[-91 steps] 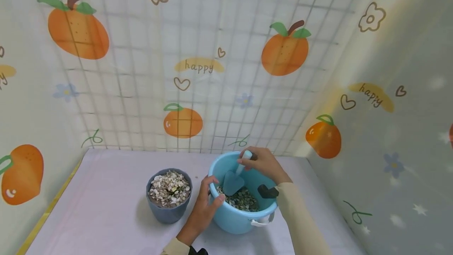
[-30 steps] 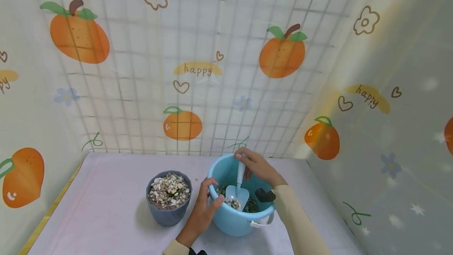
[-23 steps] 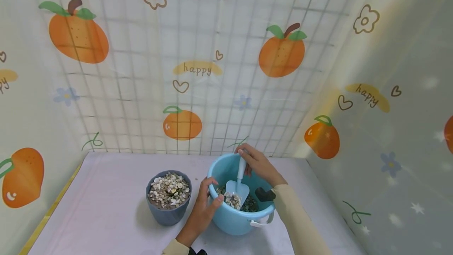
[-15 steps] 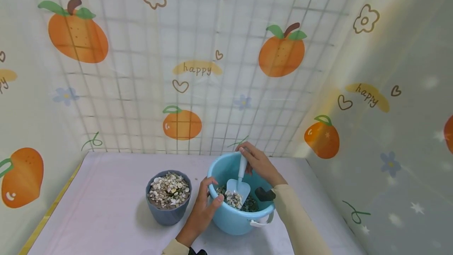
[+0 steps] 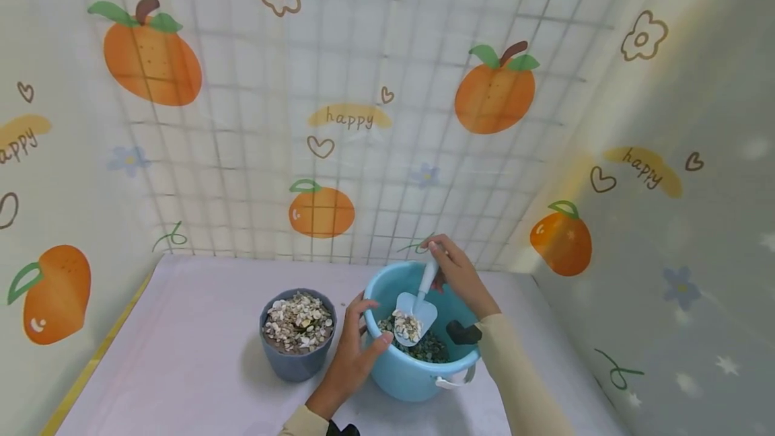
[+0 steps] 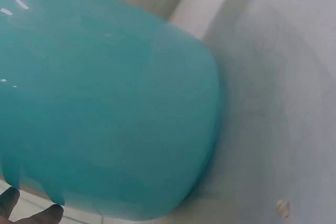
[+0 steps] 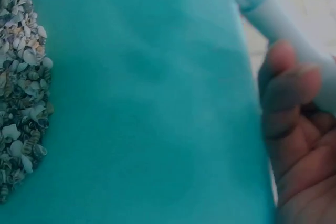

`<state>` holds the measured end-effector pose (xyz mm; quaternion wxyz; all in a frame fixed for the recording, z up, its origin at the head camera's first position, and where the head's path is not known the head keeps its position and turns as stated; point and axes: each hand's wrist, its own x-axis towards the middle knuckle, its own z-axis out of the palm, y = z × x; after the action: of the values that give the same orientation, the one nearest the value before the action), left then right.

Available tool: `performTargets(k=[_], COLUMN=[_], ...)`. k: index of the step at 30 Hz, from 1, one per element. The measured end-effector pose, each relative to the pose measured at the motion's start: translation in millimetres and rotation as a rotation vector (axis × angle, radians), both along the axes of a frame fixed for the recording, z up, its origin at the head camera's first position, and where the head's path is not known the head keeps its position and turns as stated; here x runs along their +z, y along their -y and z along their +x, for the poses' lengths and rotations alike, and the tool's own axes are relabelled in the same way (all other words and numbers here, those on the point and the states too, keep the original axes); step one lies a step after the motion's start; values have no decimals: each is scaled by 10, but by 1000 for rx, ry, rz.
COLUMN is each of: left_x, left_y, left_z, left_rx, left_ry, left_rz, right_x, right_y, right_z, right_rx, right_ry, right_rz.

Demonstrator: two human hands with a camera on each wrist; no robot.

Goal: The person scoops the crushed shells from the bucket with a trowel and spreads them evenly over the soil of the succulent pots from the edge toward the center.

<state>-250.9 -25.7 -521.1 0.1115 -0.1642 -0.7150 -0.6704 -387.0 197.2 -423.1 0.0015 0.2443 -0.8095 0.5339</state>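
A light blue bucket (image 5: 402, 382) stands on the table, small seashells (image 5: 431, 350) covering its bottom. My left hand (image 5: 350, 358) grips its left rim, thumb over the near side. In the left wrist view, the bucket's wall (image 6: 115, 93) fills much of the frame, dark fingertips (image 6: 48, 214) at its lower left. My right hand (image 5: 461, 281) holds a pale blue toy shovel (image 5: 427, 279) by its handle, tilted inside the bucket. A heap of pale shells (image 5: 407, 326) lies on its blade. The right wrist view shows curled fingers (image 7: 286, 90) at the shovel handle (image 7: 294, 30).
A grey-blue flowerpot (image 5: 294, 363) filled with shell pieces stands left of the bucket. The bucket's white handle (image 5: 455, 381) hangs at its near right. A curtain (image 5: 363, 173) printed with oranges hangs behind the table and along both sides.
Three seconds ago the shovel blade showed no shells; it then went into the shells and now carries a heap, raised slightly. The left hand keeps its grip on the rim. The head view shifted slightly.
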Motion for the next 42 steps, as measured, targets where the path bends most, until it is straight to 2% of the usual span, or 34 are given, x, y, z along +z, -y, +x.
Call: performTargets(k=[6,12,18,22,27,34,37,42], left_x=[167,323,338,289,234,153,135,179], left_y=[111,288,556,742,1017,1349,1412,1407], left_z=[51,113,143,147,157,170,213,315], left_rx=[61,117,168,201,259,357,387,405], left_ry=[-131,-196,-245,-271,-254,-168,-125,-75], left_rz=[3,5,-26,-77,-109,-126,-117,-62], right_x=[57,190,395,421,360,264,207,127], right_y=[49,147,335,474,718,1055,1166,1266], right_z=[-28,-107,-138,-147,-179,-204,-207,-197], right_rx=[14,50,90,104,134,170,192,230], right_ry=[13,-2,21,39,62,98,125,149], right_rz=[-39,-73,-107,-124,-136,-156,-144,-128])
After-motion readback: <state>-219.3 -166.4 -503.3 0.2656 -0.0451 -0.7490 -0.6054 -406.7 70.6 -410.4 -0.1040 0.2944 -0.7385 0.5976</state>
